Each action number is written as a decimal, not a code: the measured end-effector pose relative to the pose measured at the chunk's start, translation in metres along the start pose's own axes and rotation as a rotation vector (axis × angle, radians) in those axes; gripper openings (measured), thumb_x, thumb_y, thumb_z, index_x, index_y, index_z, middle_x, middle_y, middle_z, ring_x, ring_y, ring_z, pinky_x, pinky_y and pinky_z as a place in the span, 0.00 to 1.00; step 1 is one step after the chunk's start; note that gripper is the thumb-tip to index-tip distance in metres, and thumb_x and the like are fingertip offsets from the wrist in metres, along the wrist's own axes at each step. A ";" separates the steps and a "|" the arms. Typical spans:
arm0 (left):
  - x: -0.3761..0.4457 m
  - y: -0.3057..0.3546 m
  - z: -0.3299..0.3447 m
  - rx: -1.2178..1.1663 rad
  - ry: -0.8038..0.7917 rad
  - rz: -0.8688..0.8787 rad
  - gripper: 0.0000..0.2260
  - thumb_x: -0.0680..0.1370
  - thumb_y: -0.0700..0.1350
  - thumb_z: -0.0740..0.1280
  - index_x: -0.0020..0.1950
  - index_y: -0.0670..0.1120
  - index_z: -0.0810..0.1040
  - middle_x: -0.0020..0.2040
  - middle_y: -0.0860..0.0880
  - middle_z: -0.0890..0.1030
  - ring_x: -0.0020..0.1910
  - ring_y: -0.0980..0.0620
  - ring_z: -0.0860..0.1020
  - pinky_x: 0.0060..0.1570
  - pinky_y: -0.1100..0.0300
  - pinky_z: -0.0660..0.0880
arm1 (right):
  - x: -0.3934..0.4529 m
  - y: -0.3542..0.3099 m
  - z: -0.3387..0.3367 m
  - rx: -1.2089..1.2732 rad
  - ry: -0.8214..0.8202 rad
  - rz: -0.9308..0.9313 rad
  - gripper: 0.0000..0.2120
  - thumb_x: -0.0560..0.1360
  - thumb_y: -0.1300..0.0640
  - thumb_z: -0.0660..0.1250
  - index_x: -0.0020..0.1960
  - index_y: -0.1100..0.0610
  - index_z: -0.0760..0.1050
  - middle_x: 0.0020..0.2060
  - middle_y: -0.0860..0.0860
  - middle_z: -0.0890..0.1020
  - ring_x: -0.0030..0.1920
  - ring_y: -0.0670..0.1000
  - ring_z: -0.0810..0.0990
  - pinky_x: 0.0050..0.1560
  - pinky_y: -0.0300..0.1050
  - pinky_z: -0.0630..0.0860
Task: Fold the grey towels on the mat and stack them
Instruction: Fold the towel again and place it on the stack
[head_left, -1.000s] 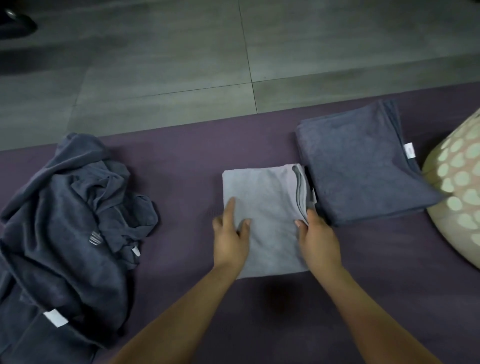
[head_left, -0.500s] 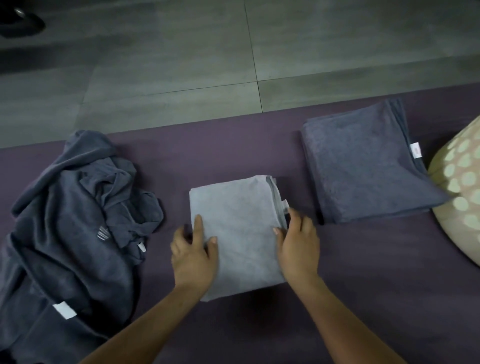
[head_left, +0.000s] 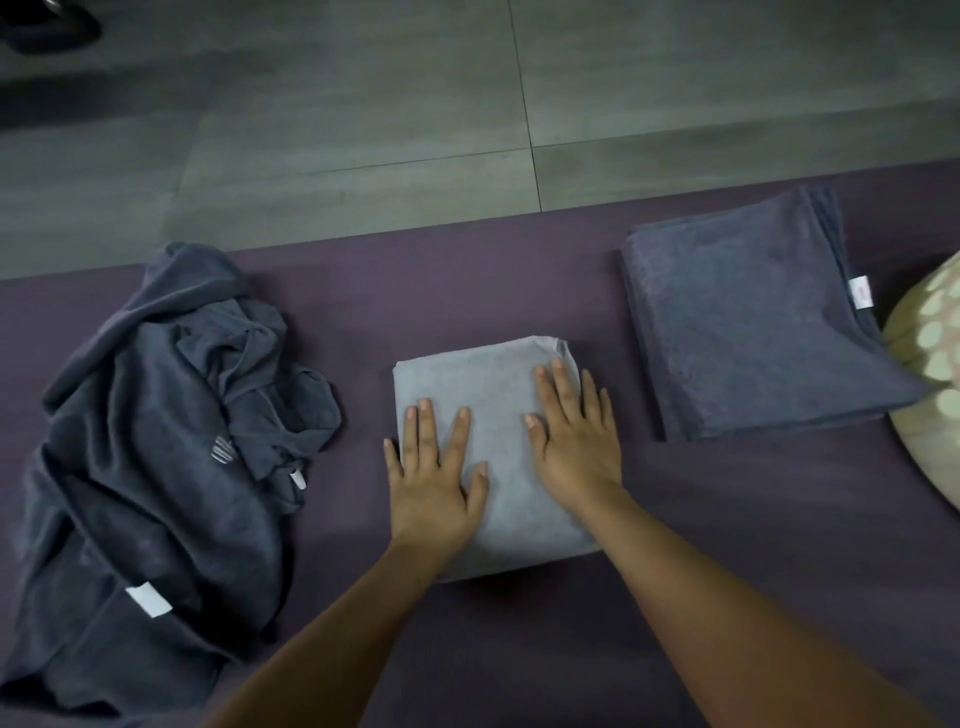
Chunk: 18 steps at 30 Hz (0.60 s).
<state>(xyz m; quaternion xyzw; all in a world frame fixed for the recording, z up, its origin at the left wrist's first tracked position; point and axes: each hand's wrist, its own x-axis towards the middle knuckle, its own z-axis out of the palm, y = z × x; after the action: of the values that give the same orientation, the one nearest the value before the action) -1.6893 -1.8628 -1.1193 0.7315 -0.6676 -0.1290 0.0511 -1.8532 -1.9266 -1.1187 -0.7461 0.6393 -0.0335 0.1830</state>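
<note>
On a purple mat (head_left: 519, 291), unfolded dark grey towels (head_left: 156, 441) are heaped at left; a folded light grey towel (head_left: 488, 395) is pressed flat at centre under the left hand (head_left: 434, 478) and right hand (head_left: 576, 436), fingers outstretched; folded dark towels (head_left: 743, 317) are stacked at right.

Looks like a room in a home or a plain indoor studio: grey tiled floor (head_left: 363, 119) with thin grout lines, a purple mat (head_left: 727, 519) spread over it, a spotted cream cushion (head_left: 930, 384) at the right edge. Cannot tell more exactly.
</note>
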 end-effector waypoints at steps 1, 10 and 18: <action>-0.001 0.000 0.000 -0.065 0.036 -0.027 0.27 0.77 0.56 0.54 0.76 0.51 0.61 0.76 0.37 0.57 0.75 0.41 0.52 0.68 0.40 0.58 | -0.004 -0.003 -0.002 0.062 0.028 0.065 0.30 0.78 0.41 0.40 0.77 0.50 0.42 0.77 0.50 0.45 0.74 0.58 0.53 0.73 0.54 0.50; 0.011 -0.013 -0.039 -1.015 -0.118 -0.737 0.16 0.75 0.48 0.69 0.59 0.44 0.72 0.54 0.46 0.79 0.49 0.48 0.78 0.49 0.52 0.76 | -0.013 0.008 -0.035 0.513 -0.161 0.508 0.31 0.71 0.41 0.68 0.63 0.62 0.65 0.57 0.56 0.77 0.56 0.58 0.77 0.51 0.49 0.75; 0.017 -0.016 -0.051 -1.170 -0.305 -0.759 0.19 0.74 0.45 0.71 0.62 0.43 0.73 0.57 0.44 0.80 0.54 0.44 0.80 0.57 0.46 0.76 | -0.019 -0.018 -0.033 0.472 -0.077 0.617 0.31 0.72 0.48 0.70 0.64 0.65 0.61 0.64 0.61 0.66 0.63 0.61 0.68 0.59 0.52 0.70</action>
<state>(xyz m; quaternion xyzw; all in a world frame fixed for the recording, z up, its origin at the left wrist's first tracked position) -1.6592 -1.8824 -1.0765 0.7398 -0.1879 -0.5757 0.2931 -1.8493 -1.9136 -1.0785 -0.4570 0.8009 -0.0948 0.3750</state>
